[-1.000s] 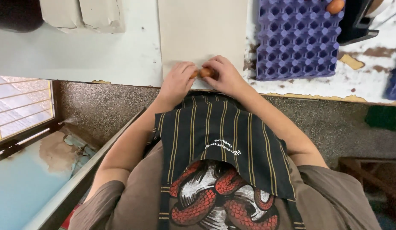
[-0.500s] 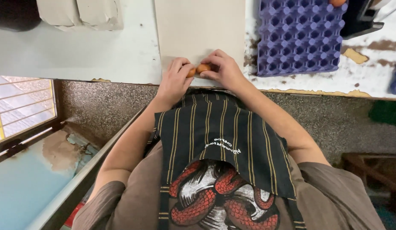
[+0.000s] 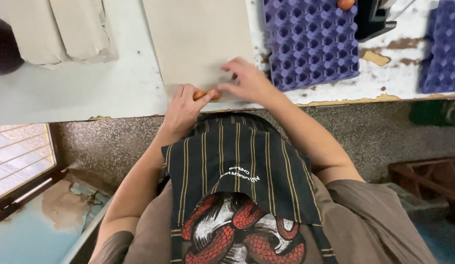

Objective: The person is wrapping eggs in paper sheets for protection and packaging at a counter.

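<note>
My left hand (image 3: pixel 181 108) rests at the near edge of a beige cardboard sheet (image 3: pixel 198 39) and holds a small orange-brown piece (image 3: pixel 206 94) between thumb and fingers. My right hand (image 3: pixel 244 80) hovers just right of it, fingers spread, with its thumb and forefinger touching the same piece. A purple egg tray (image 3: pixel 310 41) lies directly right of my right hand, with one brown egg (image 3: pixel 345 4) at its far edge.
A white worktable (image 3: pixel 90 93) with chipped paint runs across the top. Folded beige cardboard (image 3: pixel 66 29) lies at the far left. A second purple tray (image 3: pixel 440 46) sits at the far right, a black object (image 3: pixel 376 19) between the trays. Below the table are a window (image 3: pixel 19 156) and a wooden frame (image 3: pixel 428 176).
Both hands were clasped together around the orange-brown piece. Now my right hand has opened and lifted toward the purple tray, while my left hand keeps the piece at the sheet's edge.
</note>
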